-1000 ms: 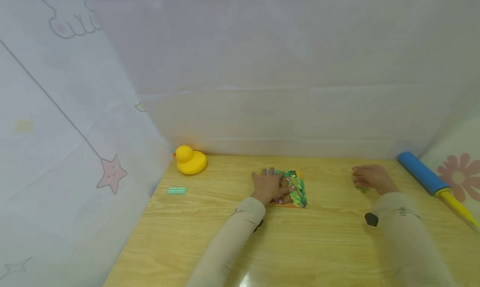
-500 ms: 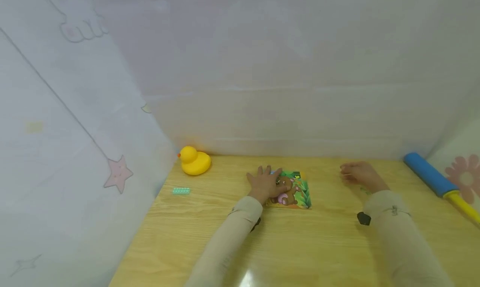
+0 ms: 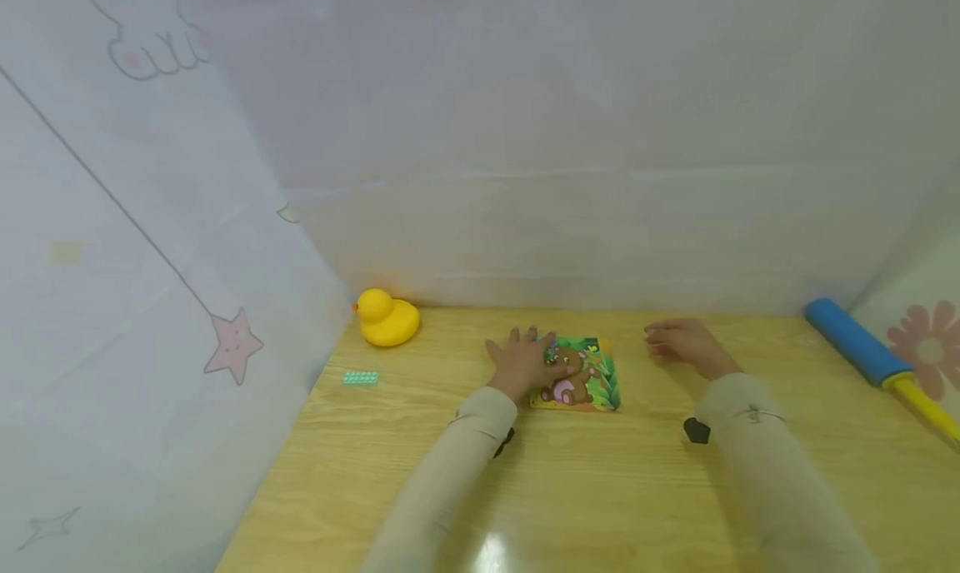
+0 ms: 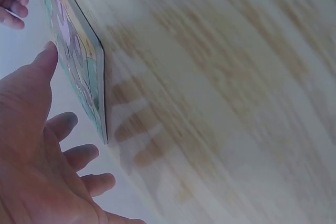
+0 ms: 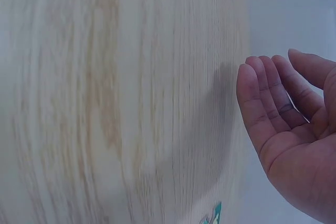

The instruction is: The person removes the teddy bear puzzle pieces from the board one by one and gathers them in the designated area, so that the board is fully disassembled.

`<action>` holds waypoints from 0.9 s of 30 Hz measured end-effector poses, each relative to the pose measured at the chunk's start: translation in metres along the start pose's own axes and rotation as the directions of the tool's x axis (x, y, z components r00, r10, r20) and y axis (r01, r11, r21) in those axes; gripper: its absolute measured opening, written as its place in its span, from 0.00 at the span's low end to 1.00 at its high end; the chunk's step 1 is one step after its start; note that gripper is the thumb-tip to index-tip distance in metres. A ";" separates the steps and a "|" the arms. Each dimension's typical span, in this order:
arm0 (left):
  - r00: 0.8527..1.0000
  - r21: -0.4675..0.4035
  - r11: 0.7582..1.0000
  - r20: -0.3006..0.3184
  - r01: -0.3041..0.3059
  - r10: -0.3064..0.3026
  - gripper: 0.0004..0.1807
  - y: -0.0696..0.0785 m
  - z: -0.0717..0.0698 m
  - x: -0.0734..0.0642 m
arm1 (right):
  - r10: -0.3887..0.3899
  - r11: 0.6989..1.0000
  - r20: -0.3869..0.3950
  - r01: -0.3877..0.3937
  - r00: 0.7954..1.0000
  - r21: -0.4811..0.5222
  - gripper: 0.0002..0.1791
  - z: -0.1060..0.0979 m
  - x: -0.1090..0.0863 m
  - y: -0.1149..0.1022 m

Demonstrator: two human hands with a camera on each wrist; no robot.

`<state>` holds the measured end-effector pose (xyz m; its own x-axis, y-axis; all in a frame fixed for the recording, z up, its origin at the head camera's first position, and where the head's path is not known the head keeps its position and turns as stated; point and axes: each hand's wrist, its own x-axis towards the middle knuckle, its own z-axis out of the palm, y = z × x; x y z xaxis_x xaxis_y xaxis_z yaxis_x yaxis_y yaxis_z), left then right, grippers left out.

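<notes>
A person's left hand (image 3: 525, 361) lies flat with fingers spread on the left edge of a small square cardboard puzzle board printed with a brown bear among green leaves (image 3: 577, 375), which sits flat at mid-rear of the pale wooden surface (image 3: 600, 490). The right hand (image 3: 678, 344) hovers just to the board's right, fingers relaxed and gently bent, holding nothing; the right wrist view confirms an empty palm (image 5: 294, 129). A small green printed piece (image 5: 212, 214) shows at the lower edge of the right wrist view, apart from the board. Judging from this, the picture looks largely assembled, with at least one piece seemingly not yet fitted. The board is nearly square, so it has no marked long axis; the bear stands upright toward the person, its head toward the rear wall. A yellow rubber duck (image 3: 386, 318), a small teal studded brick (image 3: 360, 378) and a blue-and-yellow hand pump (image 3: 873, 358) lie well apart from it.
</notes>
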<state>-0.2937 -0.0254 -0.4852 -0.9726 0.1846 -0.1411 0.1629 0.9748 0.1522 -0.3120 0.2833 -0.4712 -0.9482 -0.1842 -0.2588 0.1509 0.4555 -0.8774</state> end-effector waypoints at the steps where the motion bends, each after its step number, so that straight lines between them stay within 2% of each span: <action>1: 1.000 0.000 1.000 -0.002 0.001 -0.001 0.44 -0.001 0.000 0.000 | 0.000 1.000 -0.003 0.000 1.000 0.005 0.30 0.003 0.001 -0.001; 9: 1.000 -0.023 1.000 0.004 0.007 -0.007 0.44 -0.005 -0.002 -0.001 | 0.017 0.997 0.006 -0.017 1.000 0.073 0.27 0.026 0.010 -0.005; 17: 0.999 -0.038 0.999 0.028 0.023 -0.022 0.43 -0.007 0.000 0.003 | 0.003 0.997 0.031 -0.006 1.000 0.075 0.28 0.044 0.010 -0.016; 27: 1.000 -0.027 1.000 0.012 0.014 -0.014 0.41 -0.004 0.001 -0.001 | 0.015 0.994 0.027 -0.018 1.000 0.111 0.25 0.066 0.019 -0.025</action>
<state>-0.2928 -0.0297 -0.4871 -0.9727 0.1728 -0.1548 0.1449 0.9736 0.1763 -0.3156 0.2109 -0.4813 -0.9380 -0.2006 -0.2827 0.1979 0.3595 -0.9119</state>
